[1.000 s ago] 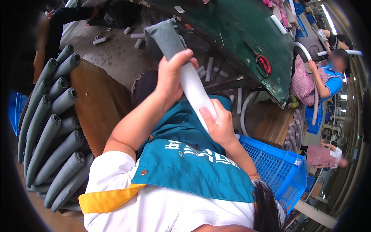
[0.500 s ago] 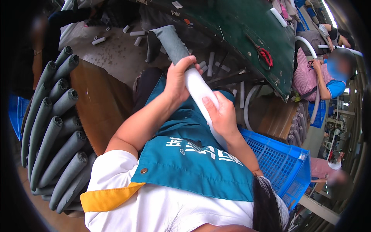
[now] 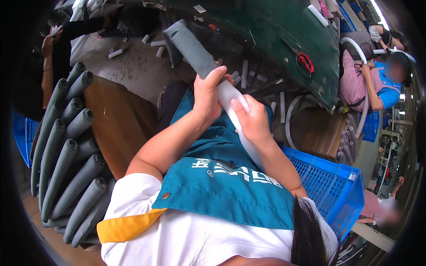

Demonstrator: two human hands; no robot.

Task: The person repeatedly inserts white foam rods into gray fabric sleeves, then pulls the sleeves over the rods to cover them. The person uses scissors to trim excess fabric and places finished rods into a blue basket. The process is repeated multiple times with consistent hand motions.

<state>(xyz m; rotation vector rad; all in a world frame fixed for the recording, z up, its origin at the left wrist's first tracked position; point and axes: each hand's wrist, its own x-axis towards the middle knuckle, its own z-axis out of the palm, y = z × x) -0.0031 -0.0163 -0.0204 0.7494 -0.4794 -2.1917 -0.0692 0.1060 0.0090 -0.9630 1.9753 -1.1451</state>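
A white foam tube [image 3: 229, 98] slants across my lap, its far end inside a grey-green fabric sleeve [image 3: 191, 49]. My left hand [image 3: 207, 92] is closed round the sleeve's near edge and the tube, thumb on top. Just below it, my right hand [image 3: 252, 116] grips the bare white foam, thumb lying along it. The sleeve's far part bends over, and a loose flap hangs down on its left. The tube's lower end runs under my right forearm and cannot be seen.
Several grey-green covered tubes [image 3: 73, 173] stand bundled at left beside a brown cardboard panel [image 3: 117, 119]. A blue crate [image 3: 319, 186] sits at right. Red-handled scissors [image 3: 305, 62] lie on the green table [image 3: 266, 33]. White foam offcuts litter the floor. Other people work at right and far left.
My right hand has come up the tube, closer to my left hand. The sleeve's far part looks fuller and sits higher. The whole view has shifted slightly.
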